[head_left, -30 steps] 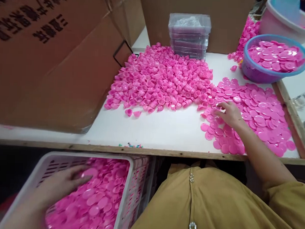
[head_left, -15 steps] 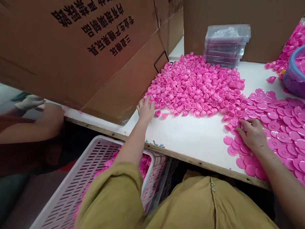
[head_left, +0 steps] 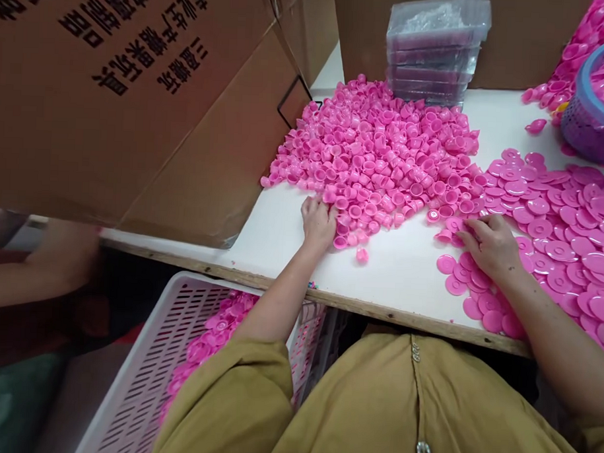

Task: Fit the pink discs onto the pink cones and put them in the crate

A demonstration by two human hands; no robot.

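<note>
Small pink toy cups (head_left: 374, 146) lie heaped on the white table. My left hand (head_left: 319, 224) is at the near left edge of this heap, fingers spread and bent against the cups. It does not grip any cup that I can see. My right hand (head_left: 494, 246) rests palm down over pink toy saucers (head_left: 561, 252), where they meet the cups. Its thumb and forefinger reach left, slightly apart, beside a few cups. What lies under its palm is hidden. One loose cup (head_left: 362, 255) sits on the bare table between my hands.
A large cardboard box (head_left: 185, 163) stands on the left. Clear plastic cases (head_left: 431, 66) are stacked behind the cups. A blue-purple basket (head_left: 590, 124) is at the right. Below the table edge stands a white crate (head_left: 143, 353) with pink pieces. Another person's arm (head_left: 48, 264) shows at far left.
My left hand has moved right along the front of the heap, and cups there have shifted toward the right and nearer. My right hand stays over the saucers. The view has tilted down slightly.
</note>
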